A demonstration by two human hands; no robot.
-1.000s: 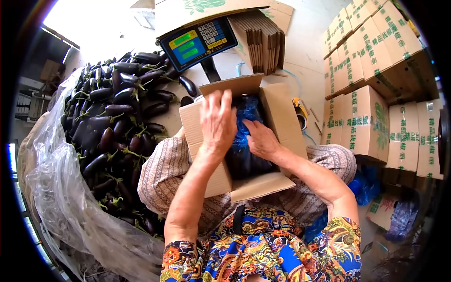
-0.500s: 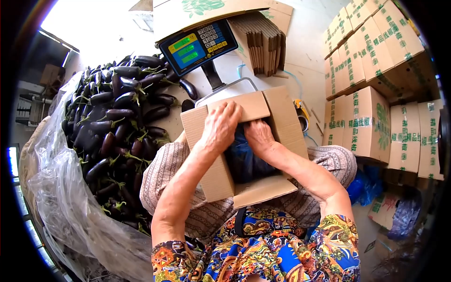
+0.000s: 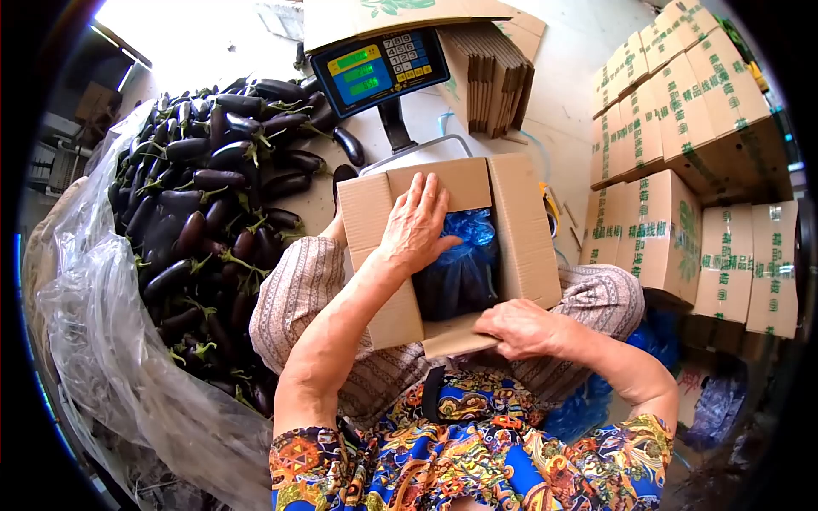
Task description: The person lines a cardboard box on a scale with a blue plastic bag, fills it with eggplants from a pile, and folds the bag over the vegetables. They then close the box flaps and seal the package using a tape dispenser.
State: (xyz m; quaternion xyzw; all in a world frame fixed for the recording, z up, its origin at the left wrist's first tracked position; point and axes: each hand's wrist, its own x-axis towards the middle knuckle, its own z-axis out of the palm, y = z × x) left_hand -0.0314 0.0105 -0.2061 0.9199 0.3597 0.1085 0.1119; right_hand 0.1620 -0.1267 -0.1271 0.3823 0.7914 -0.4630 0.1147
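An opened cardboard box (image 3: pixel 530 234) stands between my knees, its side flaps spread outward. Inside lies a tied blue plastic bag (image 3: pixel 464 255) with dark contents showing through, probably eggplants. My left hand (image 3: pixel 415 223) rests flat on the far flap (image 3: pixel 467 187), fingers stretched out and thumb apart. At the near side, my right hand (image 3: pixel 518 328) has its fingers closed on the edge of the near flap (image 3: pixel 452 334). The scale display (image 3: pixel 379 72) glows green behind the box, above the metal-rimmed platform.
A large heap of eggplants (image 3: pixel 213 204) lies at my left, edged by clear plastic sheeting (image 3: pixel 102 341). Folded cartons (image 3: pixel 490 81) lean behind the scale. Printed boxes (image 3: pixel 682 102) are stacked at the right, with blue plastic bags (image 3: pixel 588 404) by my right knee.
My right hand has come out of the box and moved down to the near flap. The far flap now lies lower, and my left hand has flattened on it. The blue bag is more exposed.
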